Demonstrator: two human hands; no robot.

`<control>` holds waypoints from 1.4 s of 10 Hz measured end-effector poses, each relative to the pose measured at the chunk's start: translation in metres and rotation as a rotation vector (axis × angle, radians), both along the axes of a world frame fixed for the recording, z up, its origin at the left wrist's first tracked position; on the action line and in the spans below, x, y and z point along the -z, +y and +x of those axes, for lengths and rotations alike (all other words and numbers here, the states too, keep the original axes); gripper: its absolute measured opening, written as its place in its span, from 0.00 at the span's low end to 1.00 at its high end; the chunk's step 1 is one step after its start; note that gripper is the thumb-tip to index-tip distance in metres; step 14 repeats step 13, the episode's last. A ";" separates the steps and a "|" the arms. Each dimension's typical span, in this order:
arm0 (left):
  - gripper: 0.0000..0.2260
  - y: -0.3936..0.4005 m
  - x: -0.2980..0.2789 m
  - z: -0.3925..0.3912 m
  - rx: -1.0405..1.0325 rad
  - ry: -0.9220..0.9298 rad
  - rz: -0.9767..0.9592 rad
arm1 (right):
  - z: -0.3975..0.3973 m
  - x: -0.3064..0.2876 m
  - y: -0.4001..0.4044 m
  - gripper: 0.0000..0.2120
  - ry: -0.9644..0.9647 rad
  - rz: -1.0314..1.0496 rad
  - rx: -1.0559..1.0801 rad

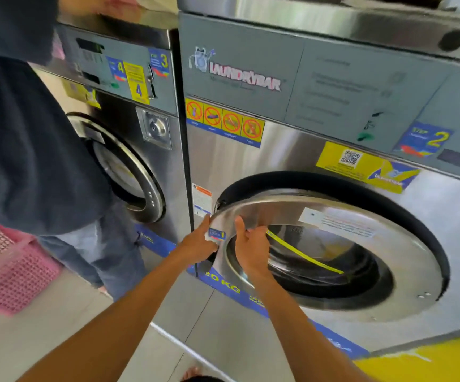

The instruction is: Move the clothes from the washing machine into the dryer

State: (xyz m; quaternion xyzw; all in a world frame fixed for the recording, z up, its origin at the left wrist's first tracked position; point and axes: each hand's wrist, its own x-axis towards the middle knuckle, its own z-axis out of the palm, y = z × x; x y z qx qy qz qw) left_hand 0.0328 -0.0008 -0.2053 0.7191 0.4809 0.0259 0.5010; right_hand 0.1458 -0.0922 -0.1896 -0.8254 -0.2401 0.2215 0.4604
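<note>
A steel front-loading washing machine (250,161) fills the right of the view. Its round steel door (388,244) with a glass window stands slightly ajar at its left edge. My left hand (198,244) grips the door's handle at that edge, by a small sticker marked 1. My right hand (248,246) holds the door's inner rim beside it, thumb up. Through the glass the drum looks dark, and I cannot make out any clothes. A yellow strip crosses the window.
A second steel machine (129,128) with a shut round door stands at the left. A person in a dark top (24,133) and jeans stands in front of it. A pink mesh laundry basket (11,274) sits at the far left. The floor is pale tile (44,334).
</note>
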 end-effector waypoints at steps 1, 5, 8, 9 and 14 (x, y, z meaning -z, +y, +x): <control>0.40 0.004 -0.015 0.013 0.018 0.001 0.042 | 0.011 0.003 0.018 0.27 -0.024 -0.044 0.043; 0.44 0.019 -0.014 0.031 0.150 -0.136 -0.026 | 0.024 0.002 0.043 0.27 -0.117 -0.235 0.051; 0.50 0.036 0.001 0.041 0.250 -0.122 -0.073 | 0.040 0.019 0.059 0.35 -0.071 -0.319 0.033; 0.49 0.039 0.000 0.035 0.274 -0.070 -0.053 | 0.039 0.016 0.060 0.52 -0.059 -0.310 -0.001; 0.45 0.035 -0.030 0.008 0.353 0.050 0.056 | 0.030 -0.028 0.002 0.32 -0.256 -0.421 -0.272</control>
